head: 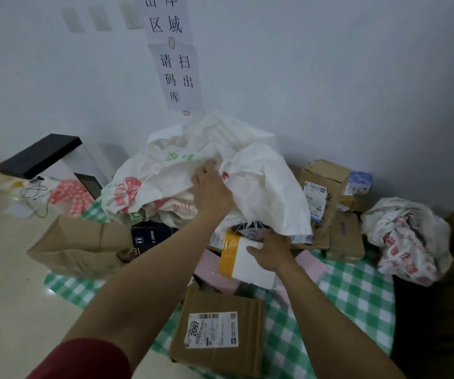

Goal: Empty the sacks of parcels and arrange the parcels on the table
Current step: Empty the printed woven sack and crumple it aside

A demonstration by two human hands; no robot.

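The left hand (211, 187) grips a fold of the white woven sack (261, 184), which lies heaped at the back of the green-checked table (357, 291). The right hand (273, 253) rests on a white parcel (247, 266) (yellow-taped) just below the sack's edge; I cannot tell whether its fingers curl.

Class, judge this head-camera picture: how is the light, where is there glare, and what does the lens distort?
Head view: dim, bluish light throughout; a sheen on the yellow tape; the wide lens tilts the wall sign sideways; the left hand gripping the white sack looks slightly soft.
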